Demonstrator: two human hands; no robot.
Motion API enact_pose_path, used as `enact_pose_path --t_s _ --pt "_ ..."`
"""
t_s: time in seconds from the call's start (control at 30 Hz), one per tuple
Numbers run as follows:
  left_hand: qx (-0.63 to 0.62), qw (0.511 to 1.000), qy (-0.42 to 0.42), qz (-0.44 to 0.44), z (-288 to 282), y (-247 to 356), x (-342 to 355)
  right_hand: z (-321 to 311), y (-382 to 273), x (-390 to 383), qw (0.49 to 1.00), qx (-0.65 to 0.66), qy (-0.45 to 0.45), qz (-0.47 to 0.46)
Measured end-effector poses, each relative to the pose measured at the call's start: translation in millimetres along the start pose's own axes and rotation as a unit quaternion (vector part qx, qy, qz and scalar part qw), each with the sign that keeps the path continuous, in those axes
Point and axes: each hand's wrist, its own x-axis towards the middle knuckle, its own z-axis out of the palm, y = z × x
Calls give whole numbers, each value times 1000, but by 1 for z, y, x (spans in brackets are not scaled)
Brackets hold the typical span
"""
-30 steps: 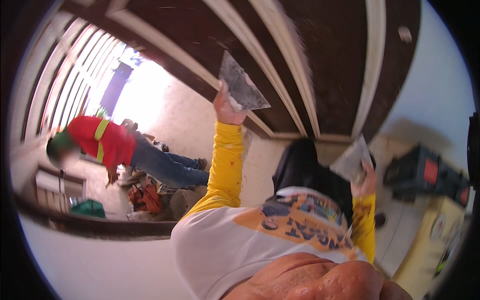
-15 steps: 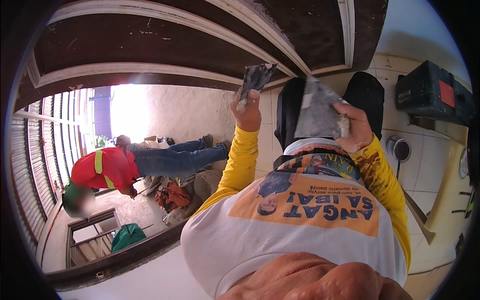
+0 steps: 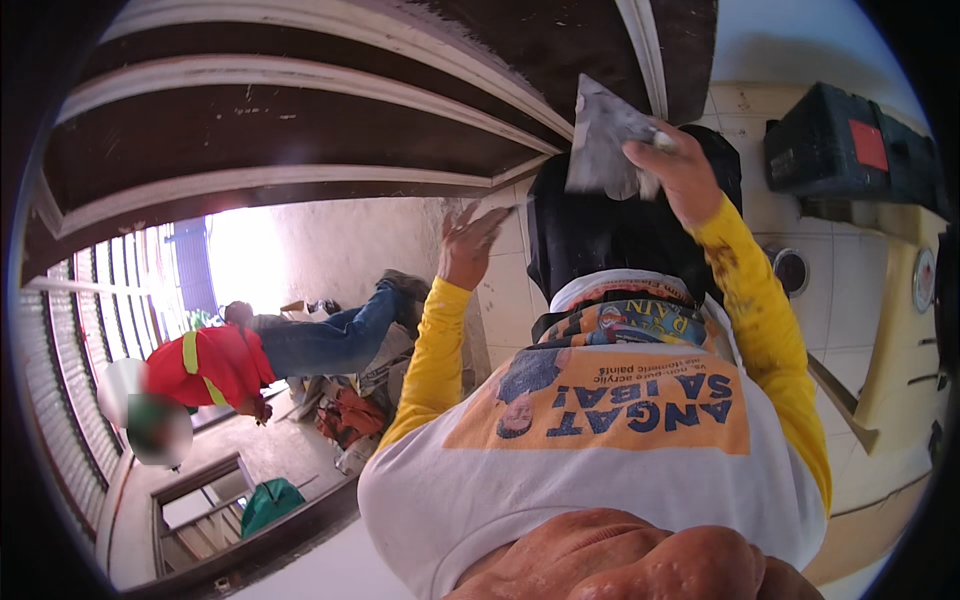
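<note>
My right hand (image 3: 682, 172) grips a broad, grey-smeared putty knife (image 3: 605, 140) with a wide flat blade, raised over my knees beside the dark brown panelled door (image 3: 300, 120). Pale paste clings to the blade near my fingers. To the left, my left hand (image 3: 468, 245) is blurred, with its fingers around a smaller putty knife (image 3: 517, 206). That blade is turned almost edge-on, so only a thin strip shows. White-streaked mouldings (image 3: 330, 178) run along the door. Neither blade clearly touches the door.
A black case with a red patch (image 3: 820, 150) is at the right, near a round tin (image 3: 790, 270) on the tiled floor (image 3: 850, 330). At the left, a person in a red vest (image 3: 215, 358) is by piled bags and cloths (image 3: 350, 415). A green bag (image 3: 270, 505) lies lower left.
My right hand has moved up toward the door with the broad putty knife. My left hand has turned, bringing its blade edge-on. The view has shifted slightly.
</note>
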Motion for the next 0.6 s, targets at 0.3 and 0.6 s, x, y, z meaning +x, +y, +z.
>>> enact_pose_path --t_s 0.3,0.6 --pt "-104 980 11 -168 32 6 -55 -13 170 83 952 -291 81 -45" --pt "-111 972 -11 -207 34 -5 -81 15 201 60 921 -378 2 -94"
